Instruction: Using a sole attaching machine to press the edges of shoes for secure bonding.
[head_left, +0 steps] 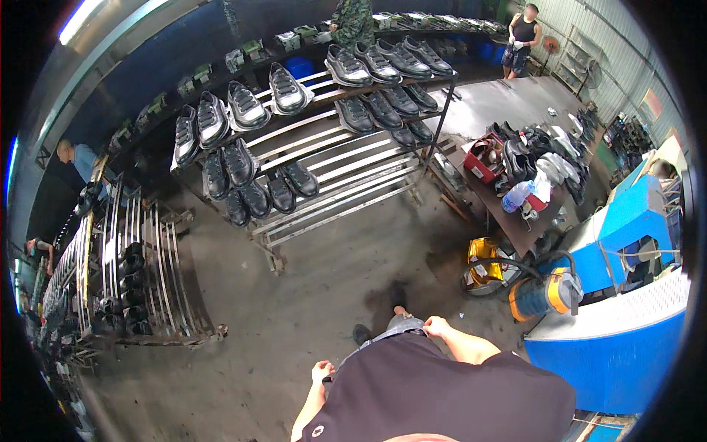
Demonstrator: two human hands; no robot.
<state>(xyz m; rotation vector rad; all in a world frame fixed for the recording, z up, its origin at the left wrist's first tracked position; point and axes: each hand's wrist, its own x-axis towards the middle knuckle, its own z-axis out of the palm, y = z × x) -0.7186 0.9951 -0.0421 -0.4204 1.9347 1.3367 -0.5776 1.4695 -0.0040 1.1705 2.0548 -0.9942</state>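
The person's right hand (436, 326) is at the front edge of the grey shorts (395, 328), its fingers bent inward against the cloth, though whether they pinch it I cannot tell; the left hand (322, 370) is half curled close beside the hem of the dark shirt (449, 383), and what it has hold of, if anything, is too small to make out. Both garments are on the person's body, the shorts showing between the two hands at the lower middle of the view, above the grey floor (294, 317). Well ahead of the hands, a slatted metal rack (335, 199) bears black shoes (245, 105) with thick pale soles along its top level and darker pairs lower down. To the left, a second rack (162, 272) carries more dark footwear (132, 280). On the right, a brown table (515, 225) is heaped with shoes around a red box (482, 160); below it are a shiny gold-coloured bag (482, 258) and an orange-and-grey vacuum cleaner (545, 295), near a blue machine (641, 217). Farther back, one person in a black sleeveless top (523, 33) stands facing this way, and another in camouflage clothing (352, 22) is beyond the rack
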